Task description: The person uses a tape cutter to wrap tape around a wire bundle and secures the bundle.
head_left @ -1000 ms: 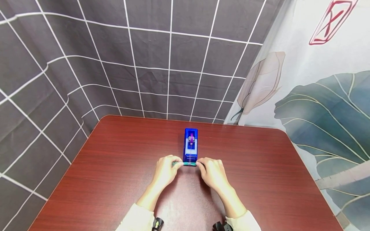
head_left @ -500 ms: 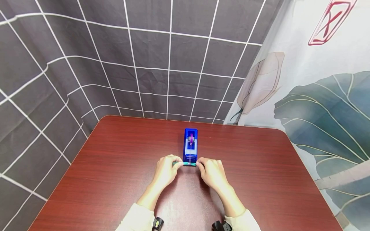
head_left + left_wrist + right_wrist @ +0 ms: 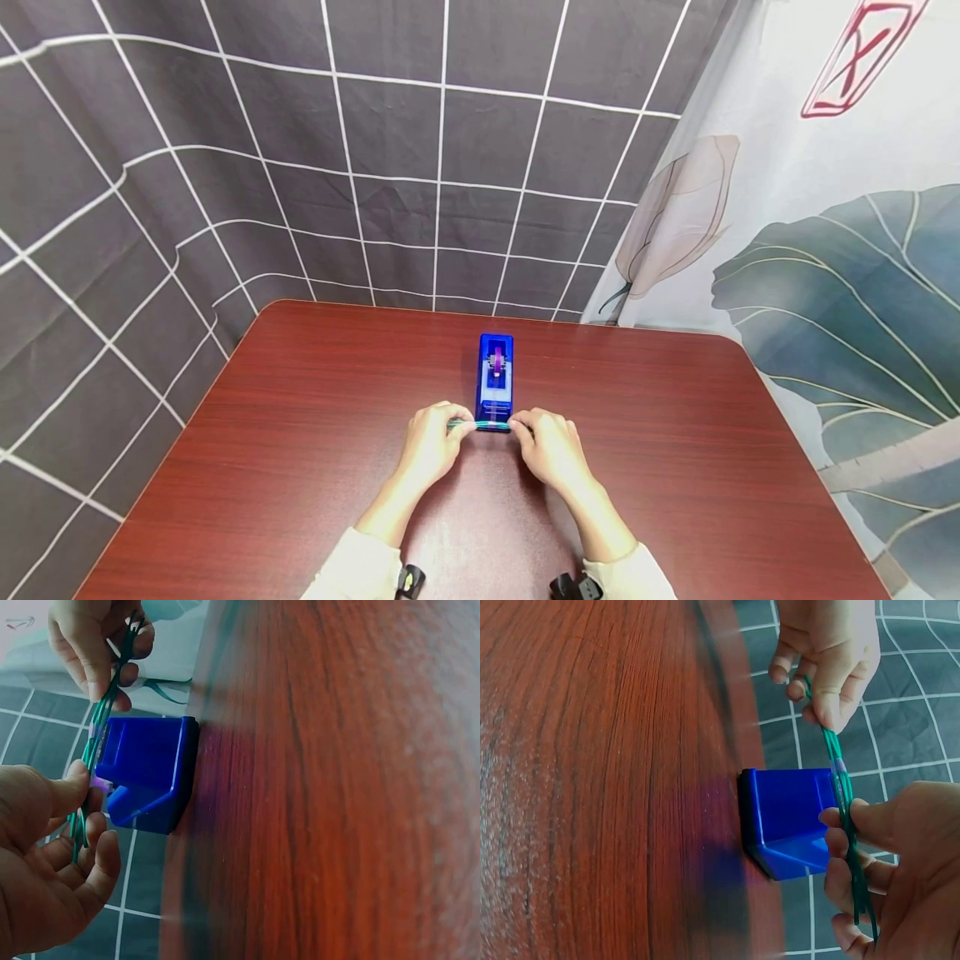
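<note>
A bundle of thin green wires is stretched crosswise between both hands, at the near end of a blue tape dispenser. My left hand pinches one end between thumb and fingers. The other end is pinched by my right hand. In the right wrist view, loose wire tips stick out past the right fingers, and a small pale purple patch lies on the wires' middle, seemingly tape. The dispenser holds a purple roll. Whether the wires touch its cutting edge cannot be told.
The dispenser stands on a reddish-brown wooden table. Behind it hangs a dark grey curtain with white grid lines. A pale curtain with leaf prints hangs at the right.
The hands and the dispenser stay practically in place. The wire bundle between the fingers shifts very slightly in how it catches the light, perhaps from a small turn.
</note>
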`<state>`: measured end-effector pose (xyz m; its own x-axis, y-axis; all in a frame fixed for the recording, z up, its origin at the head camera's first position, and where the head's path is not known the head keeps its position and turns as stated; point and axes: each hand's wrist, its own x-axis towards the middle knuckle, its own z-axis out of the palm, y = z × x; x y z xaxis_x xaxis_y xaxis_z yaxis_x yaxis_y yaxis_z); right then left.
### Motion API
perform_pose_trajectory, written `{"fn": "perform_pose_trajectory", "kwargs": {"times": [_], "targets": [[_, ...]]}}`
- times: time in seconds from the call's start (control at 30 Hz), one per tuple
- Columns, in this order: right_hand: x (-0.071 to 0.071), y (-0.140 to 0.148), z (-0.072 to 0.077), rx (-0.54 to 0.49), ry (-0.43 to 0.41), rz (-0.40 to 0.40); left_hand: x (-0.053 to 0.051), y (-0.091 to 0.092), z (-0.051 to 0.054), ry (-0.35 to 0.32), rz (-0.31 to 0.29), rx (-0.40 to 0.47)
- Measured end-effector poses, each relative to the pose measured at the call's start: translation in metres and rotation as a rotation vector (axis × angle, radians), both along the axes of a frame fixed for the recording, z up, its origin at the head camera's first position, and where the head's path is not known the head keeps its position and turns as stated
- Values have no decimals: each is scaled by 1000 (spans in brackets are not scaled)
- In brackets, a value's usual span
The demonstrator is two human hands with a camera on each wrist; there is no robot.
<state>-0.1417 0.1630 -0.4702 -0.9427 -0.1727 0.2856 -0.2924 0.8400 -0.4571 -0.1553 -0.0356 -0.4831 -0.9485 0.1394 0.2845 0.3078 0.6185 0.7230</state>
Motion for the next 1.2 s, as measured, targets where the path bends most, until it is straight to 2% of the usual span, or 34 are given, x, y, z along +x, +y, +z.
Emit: {"fn": "perform_pose_trajectory", "kwargs": {"times": [0.33, 0.53, 0.87, 1.03, 1.2], "targets": [[-1, -1, 1, 0, -46, -21, -1, 0, 0, 0, -7, 6], [-1, 1, 0, 33, -20, -9, -1, 1, -1, 0, -17, 8], [-3, 1, 0, -49, -77, 8, -1, 2, -1, -4, -6, -6], [-3, 2, -3, -43, -43, 40, -1, 2, 1, -32, 6, -24], [-3, 3, -5, -53, -23, 47, -3, 3, 1, -50, 6, -81]]}}
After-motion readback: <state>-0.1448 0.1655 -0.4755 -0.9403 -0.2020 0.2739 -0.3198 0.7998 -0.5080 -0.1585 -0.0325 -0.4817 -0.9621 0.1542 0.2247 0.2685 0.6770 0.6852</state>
